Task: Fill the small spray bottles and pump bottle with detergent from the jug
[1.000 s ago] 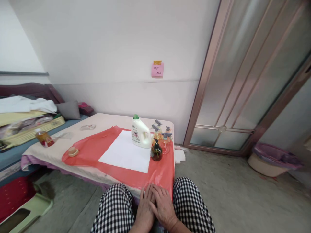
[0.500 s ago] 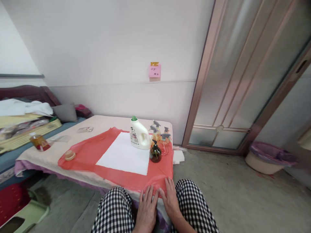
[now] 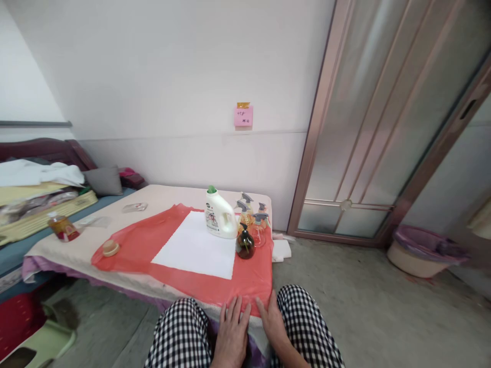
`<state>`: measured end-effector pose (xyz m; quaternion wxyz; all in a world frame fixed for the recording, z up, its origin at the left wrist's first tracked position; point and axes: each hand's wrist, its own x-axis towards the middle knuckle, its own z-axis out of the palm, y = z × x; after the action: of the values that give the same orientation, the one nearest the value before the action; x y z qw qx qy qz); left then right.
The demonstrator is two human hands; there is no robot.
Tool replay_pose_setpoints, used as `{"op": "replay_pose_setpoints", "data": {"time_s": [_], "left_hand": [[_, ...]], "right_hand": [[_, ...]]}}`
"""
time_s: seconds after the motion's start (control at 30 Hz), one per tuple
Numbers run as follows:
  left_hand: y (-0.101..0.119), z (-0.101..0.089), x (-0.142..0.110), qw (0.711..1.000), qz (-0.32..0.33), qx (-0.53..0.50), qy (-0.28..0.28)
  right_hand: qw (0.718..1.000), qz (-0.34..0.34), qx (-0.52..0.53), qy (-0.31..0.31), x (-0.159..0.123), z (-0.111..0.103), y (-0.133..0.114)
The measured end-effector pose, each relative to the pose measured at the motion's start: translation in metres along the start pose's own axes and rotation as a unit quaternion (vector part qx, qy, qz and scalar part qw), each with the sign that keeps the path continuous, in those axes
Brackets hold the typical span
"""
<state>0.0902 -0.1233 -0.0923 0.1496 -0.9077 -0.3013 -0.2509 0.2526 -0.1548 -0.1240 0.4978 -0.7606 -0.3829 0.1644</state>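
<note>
My left hand and my right hand lie flat, fingers stretched out, side by side at the near edge of a low table, between my knees in checked trousers. Their fingertips touch the hanging edge of a red plastic sheet. A white cloth lies on the sheet. Behind it stand a white jug with a green cap, a dark round pump bottle and several clear spray bottles.
A small round lid and a bottle of brown liquid sit at the table's left. Bedding is piled at far left. A sliding glass door is on the right, with a lined basin on the floor.
My hands, first overlapped, have come apart and now rest flat next to each other. The view shifted slightly left and down.
</note>
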Motion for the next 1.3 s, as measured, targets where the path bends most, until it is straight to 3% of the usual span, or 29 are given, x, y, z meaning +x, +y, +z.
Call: {"op": "replay_pose_setpoints", "data": {"time_s": [0.37,0.57,0.77,0.97,1.1,1.3], "left_hand": [[0.002,-0.002,0.0,0.998,0.003,-0.037,0.051],[0.002,-0.003,0.003,0.997,-0.006,-0.048,0.064],[0.005,-0.002,0.003,0.992,0.001,-0.07,0.103],[0.003,-0.005,0.004,0.987,0.031,-0.093,0.131],[0.003,-0.007,0.006,0.986,0.031,-0.098,0.129],[0.004,-0.004,0.005,0.986,0.024,-0.1,0.127]], "right_hand": [[0.998,-0.025,-0.028,0.051,-0.002,0.008,0.011],[0.987,-0.099,-0.097,0.08,-0.005,0.01,0.011],[0.95,-0.227,-0.182,0.11,-0.013,0.0,-0.009],[0.871,-0.397,-0.269,0.107,-0.02,-0.011,-0.02],[0.857,-0.41,-0.292,0.112,-0.018,-0.012,-0.022],[0.865,-0.395,-0.296,0.089,-0.018,-0.013,-0.022]]}}
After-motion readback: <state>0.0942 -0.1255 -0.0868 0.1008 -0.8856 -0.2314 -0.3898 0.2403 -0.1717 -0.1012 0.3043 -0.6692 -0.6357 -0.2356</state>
